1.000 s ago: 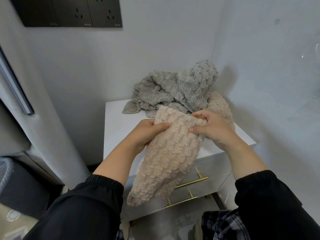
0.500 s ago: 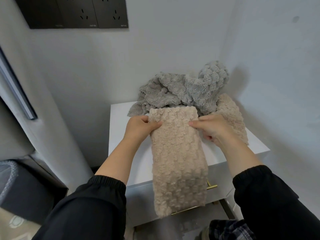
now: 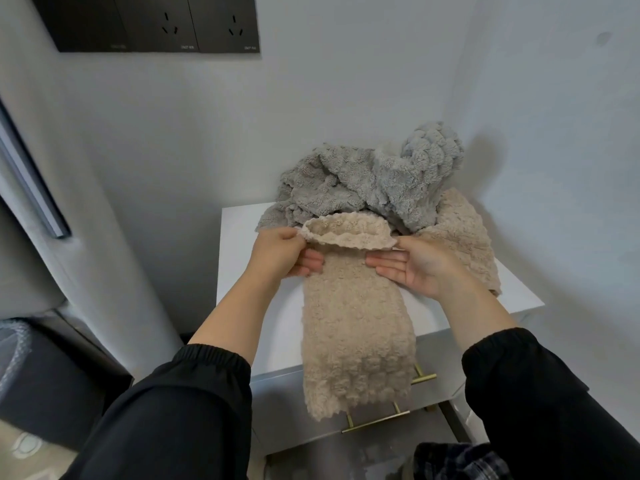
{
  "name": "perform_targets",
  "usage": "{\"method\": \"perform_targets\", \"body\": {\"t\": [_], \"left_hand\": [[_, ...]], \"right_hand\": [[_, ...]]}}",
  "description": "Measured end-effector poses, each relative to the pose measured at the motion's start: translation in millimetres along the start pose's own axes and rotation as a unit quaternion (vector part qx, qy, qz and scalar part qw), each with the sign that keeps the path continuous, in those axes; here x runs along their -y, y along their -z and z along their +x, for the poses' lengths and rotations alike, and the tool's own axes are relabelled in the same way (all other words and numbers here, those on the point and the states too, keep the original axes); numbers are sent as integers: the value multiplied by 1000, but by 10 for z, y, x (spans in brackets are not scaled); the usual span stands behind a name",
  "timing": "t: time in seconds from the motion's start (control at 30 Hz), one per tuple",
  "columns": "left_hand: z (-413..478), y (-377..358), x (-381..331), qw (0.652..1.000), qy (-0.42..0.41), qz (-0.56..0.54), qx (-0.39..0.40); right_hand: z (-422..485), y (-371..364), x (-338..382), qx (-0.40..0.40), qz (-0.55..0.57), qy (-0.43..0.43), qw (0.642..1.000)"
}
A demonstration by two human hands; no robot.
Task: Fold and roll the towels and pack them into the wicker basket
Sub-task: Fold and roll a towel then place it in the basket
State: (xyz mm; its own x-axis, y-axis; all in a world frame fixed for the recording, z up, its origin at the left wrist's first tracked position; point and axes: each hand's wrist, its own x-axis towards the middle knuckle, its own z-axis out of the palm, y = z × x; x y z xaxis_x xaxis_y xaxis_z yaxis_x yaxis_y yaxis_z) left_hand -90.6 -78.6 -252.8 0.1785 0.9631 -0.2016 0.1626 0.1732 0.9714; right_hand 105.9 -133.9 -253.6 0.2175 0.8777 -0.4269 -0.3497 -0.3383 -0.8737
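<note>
The person stands at a white worktop point(image 3: 242, 268) set in the corner of the room, black sleeves pushed up off the wrists. A long, folded beige towel point(image 3: 353, 327) lies lengthwise on it, its near end hanging over the front edge and covering part of the gold drawer handles point(image 3: 377, 418) below. The far end of that towel is turned over into a loose curl. The left hand point(image 3: 282, 251) holds the curl's left end, thumb on top and fingers tucked beneath it against the towel. The right hand point(image 3: 415, 266) holds the right end in much the same way, thumb at the edge of the curl and fingers lying flat underneath, palm turned up.

Just behind the curl sits a crumpled heap of grey towels point(image 3: 374, 181), pushed against the wall. A second beige towel point(image 3: 460, 244) lies beside the heap on the right, partly under it and drooping over the worktop's right side. A dark socket panel point(image 3: 156, 24) is fixed high on the wall.
</note>
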Motion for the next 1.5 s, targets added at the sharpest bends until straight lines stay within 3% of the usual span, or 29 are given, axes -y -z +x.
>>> {"method": "perform_targets", "body": {"t": [0.13, 0.3, 0.43, 0.53, 0.63, 0.77, 0.97, 1.07, 1.33, 1.4, 1.5], "left_hand": [[-9, 9, -31, 995, 64, -71, 35], [7, 33, 47, 997, 59, 29, 42], [-15, 60, 57, 995, 42, 52, 68], [-40, 90, 48, 993, 43, 71, 85], [-40, 95, 74, 987, 44, 119, 100], [9, 91, 125, 970, 15, 215, 108], [76, 100, 177, 939, -35, 322, 117], [98, 112, 183, 935, -45, 328, 125], [94, 187, 157, 954, -16, 260, 147], [86, 170, 164, 958, -29, 251, 138], [84, 106, 137, 966, -77, 232, 84]], "right_hand": [[3, 43, -10, -14, 13, -33, 999], [15, 85, -67, -22, -83, -20, 996], [-16, 68, -90, -14, -139, 19, 990], [16, 73, -102, -53, -173, 43, 983], [68, 97, -135, -107, -326, 102, 934], [109, 96, -197, -100, -420, 169, 886], [100, 96, -162, -75, -546, 165, 818], [46, 118, -118, -47, -541, 152, 826], [-6, 173, -91, -22, -405, 105, 908], [-7, 170, -101, -25, -359, 98, 928], [4, 140, -105, -57, -345, 144, 926]]}}
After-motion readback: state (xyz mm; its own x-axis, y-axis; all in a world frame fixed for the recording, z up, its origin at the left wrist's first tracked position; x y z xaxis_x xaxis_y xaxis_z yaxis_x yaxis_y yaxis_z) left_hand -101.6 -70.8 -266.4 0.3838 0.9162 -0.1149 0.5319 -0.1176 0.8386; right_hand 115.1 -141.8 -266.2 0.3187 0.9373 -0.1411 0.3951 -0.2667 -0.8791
